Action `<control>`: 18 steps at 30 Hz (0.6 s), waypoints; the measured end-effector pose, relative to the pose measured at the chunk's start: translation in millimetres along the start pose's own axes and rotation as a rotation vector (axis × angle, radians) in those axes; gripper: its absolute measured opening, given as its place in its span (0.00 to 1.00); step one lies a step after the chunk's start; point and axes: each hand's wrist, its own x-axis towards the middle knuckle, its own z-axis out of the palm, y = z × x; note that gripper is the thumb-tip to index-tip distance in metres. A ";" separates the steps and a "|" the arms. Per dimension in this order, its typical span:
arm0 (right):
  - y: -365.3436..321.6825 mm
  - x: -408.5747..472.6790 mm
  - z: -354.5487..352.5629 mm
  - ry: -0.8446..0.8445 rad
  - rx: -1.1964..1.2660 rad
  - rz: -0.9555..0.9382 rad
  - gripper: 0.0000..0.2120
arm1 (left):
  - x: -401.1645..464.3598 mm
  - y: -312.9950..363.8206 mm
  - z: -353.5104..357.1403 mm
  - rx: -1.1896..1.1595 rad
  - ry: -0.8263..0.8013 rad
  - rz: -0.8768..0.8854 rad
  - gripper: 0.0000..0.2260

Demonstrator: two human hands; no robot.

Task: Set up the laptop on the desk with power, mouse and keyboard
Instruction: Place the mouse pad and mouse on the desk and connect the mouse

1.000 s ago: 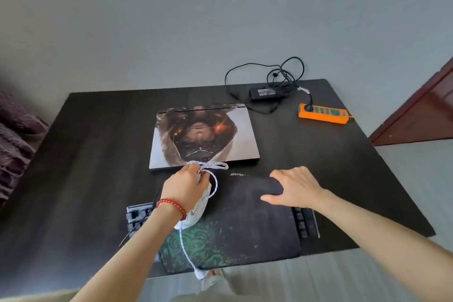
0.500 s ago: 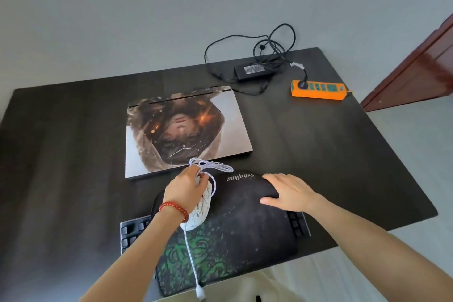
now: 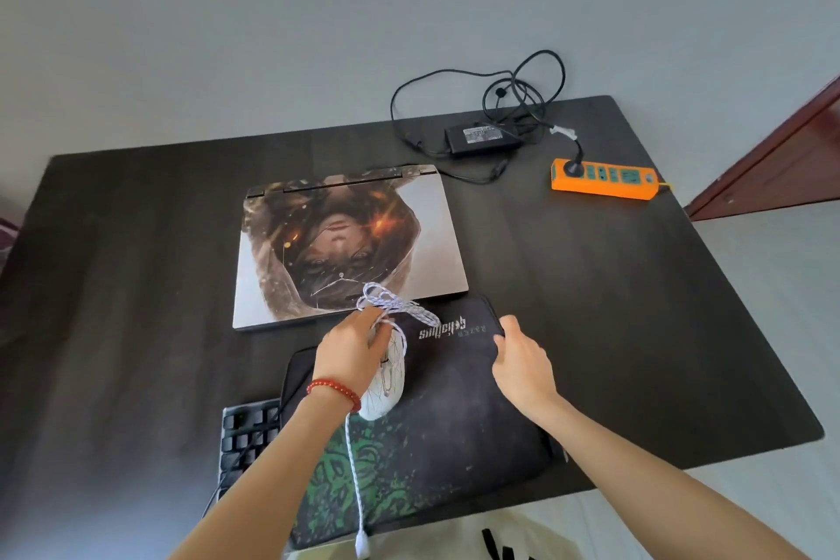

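A dark tabletop (image 3: 136,286) held a closed laptop (image 3: 350,246) with printed art on its lid. Nearer, a black and green mouse pad (image 3: 454,423) lay over a keyboard (image 3: 245,437). The left hand (image 3: 350,355) grasped a white mouse (image 3: 386,382) with its bundled braided cable (image 3: 395,305), above the pad. The right hand (image 3: 522,359) pinched the pad's far right edge. At the far right sat a power adapter (image 3: 482,136) plugged into an orange power strip (image 3: 604,180).

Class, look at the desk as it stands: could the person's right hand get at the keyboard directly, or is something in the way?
Probably not directly. The mouse pad lies over most of the keyboard, leaving only its left end showing. The right hand grips the pad's far right edge, and the left hand holds the mouse on it.
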 end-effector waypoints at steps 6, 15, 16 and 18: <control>16.4 30.0 -53.5 0.195 0.180 -0.026 0.07 | 30.4 18.2 -14.1 -0.255 0.075 -0.095 0.11; 110.1 87.7 -127.8 0.322 -0.062 0.133 0.14 | 87.6 90.8 24.7 -0.199 -0.007 -0.058 0.09; 121.9 94.1 -130.5 0.322 -0.080 0.156 0.14 | 92.2 98.4 31.2 -0.193 -0.027 -0.051 0.09; 149.0 110.3 -138.8 0.331 -0.131 0.198 0.15 | 105.1 117.3 50.8 -0.153 -0.067 -0.033 0.09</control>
